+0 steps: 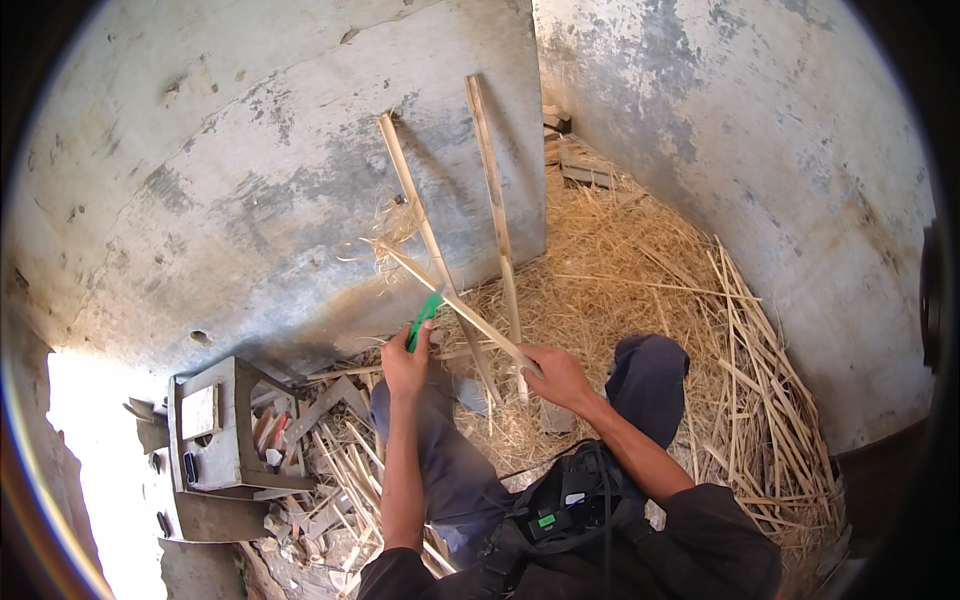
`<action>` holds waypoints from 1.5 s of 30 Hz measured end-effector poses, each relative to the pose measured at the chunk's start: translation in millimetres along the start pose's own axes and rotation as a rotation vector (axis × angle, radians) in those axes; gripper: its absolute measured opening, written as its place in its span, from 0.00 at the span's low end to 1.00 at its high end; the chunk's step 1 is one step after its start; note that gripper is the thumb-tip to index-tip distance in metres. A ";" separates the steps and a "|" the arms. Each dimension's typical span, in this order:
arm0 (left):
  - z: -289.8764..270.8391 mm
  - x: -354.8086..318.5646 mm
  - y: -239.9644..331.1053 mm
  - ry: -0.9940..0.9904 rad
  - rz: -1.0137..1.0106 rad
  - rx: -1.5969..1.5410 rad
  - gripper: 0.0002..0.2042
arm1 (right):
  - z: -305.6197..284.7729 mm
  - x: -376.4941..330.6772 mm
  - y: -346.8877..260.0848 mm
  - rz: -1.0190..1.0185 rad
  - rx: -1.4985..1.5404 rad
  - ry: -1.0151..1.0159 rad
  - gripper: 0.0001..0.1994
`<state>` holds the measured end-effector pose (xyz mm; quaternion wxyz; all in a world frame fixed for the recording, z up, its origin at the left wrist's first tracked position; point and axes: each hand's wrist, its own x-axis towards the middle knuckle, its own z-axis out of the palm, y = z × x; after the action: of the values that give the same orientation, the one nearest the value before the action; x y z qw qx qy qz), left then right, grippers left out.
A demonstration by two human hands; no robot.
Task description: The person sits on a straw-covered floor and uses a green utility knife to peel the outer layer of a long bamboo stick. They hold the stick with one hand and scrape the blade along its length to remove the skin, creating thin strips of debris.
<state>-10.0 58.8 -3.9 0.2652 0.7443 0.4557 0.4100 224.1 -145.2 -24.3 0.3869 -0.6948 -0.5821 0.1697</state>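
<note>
My left hand (404,366) is closed round a green-handled utility knife (424,320), its tip close to a pale bamboo strip. That bamboo strip (470,318) runs slantwise up and left from my right hand (556,374), which grips its lower end. Thin curled shavings (388,262) hang at the strip's far end. Behind it, one longer bamboo slat (410,190) leans on the wall, and another slat (490,170) leans just to its right. The held strip crosses in front of the first slat; whether they touch, I cannot tell.
Straw-like shavings (620,250) cover the floor ahead. A long heap of split strips (765,400) lies along the right wall. At the left stand a worn wooden box (215,430) and scattered scrap pieces (330,500). A bare wall (300,180) rises in front.
</note>
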 end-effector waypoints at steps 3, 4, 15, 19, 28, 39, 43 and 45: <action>1.3 3.4 0.5 0.135 -0.066 -0.122 0.24 | 3.5 -1.9 3.6 -0.050 -0.003 -0.003 0.24; 2.4 3.4 0.0 0.095 -0.019 -0.118 0.24 | 4.4 -3.0 5.1 -0.059 0.003 -0.008 0.24; -2.7 5.1 0.0 0.156 -0.060 -0.087 0.26 | 2.1 -0.5 4.2 -0.031 0.004 -0.093 0.26; -0.3 1.0 -6.8 0.026 0.002 -0.076 0.25 | 0.9 -0.5 -0.4 0.003 0.015 -0.105 0.26; -2.3 4.4 -4.5 0.111 -0.089 -0.099 0.24 | -0.8 -0.8 2.8 -0.027 -0.007 -0.096 0.27; -3.5 5.6 -3.7 0.149 -0.081 -0.072 0.26 | -1.7 -1.2 -0.3 -0.021 0.005 -0.085 0.24; 0.7 1.2 -3.6 0.025 0.046 -0.090 0.25 | -2.1 -2.0 -1.3 -0.001 0.016 -0.076 0.24; 0.5 -0.1 -5.1 -0.069 0.118 -0.015 0.25 | -4.1 -1.0 -4.5 0.009 0.001 -0.063 0.25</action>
<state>-11.9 60.9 -8.1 0.2615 0.7815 0.3986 0.4026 223.6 -147.4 -18.6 0.3680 -0.6916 -0.5905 0.1937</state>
